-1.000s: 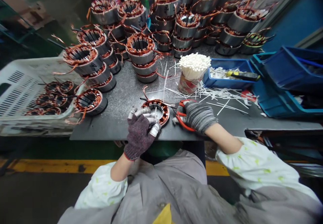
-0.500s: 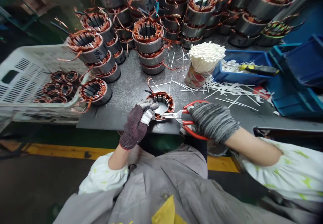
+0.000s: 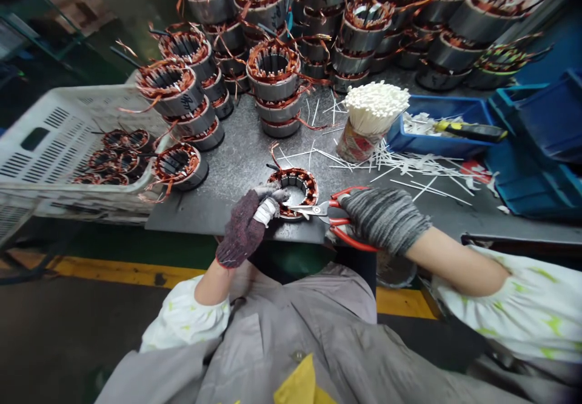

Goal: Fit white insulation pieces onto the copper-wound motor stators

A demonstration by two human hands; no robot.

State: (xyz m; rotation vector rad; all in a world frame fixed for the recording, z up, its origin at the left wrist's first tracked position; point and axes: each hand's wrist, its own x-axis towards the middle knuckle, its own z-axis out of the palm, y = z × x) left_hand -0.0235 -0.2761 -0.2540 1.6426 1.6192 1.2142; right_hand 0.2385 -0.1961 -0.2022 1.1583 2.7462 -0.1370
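A copper-wound stator [image 3: 293, 193] is laid flat near the front edge of the bench [image 3: 195, 219]. Its near-left rim is gripped narrowly by the gloved left hand [image 3: 243, 231], with the taped fingers [image 3: 266, 211] closed over it. Red-handled scissors [image 3: 339, 215] are held firmly in the gloved right hand [image 3: 384, 222], their blades reaching over the near rim. Stacked stators [image 3: 273, 76] stand toward the rear edge, and a white crate [image 3: 45, 149] is placed at the left edge.

Left hand [image 3: 240, 228] gripping copper-wound stator [image 3: 305, 188], right hand [image 3: 384, 221] holding red-handled scissors [image 3: 313, 211]
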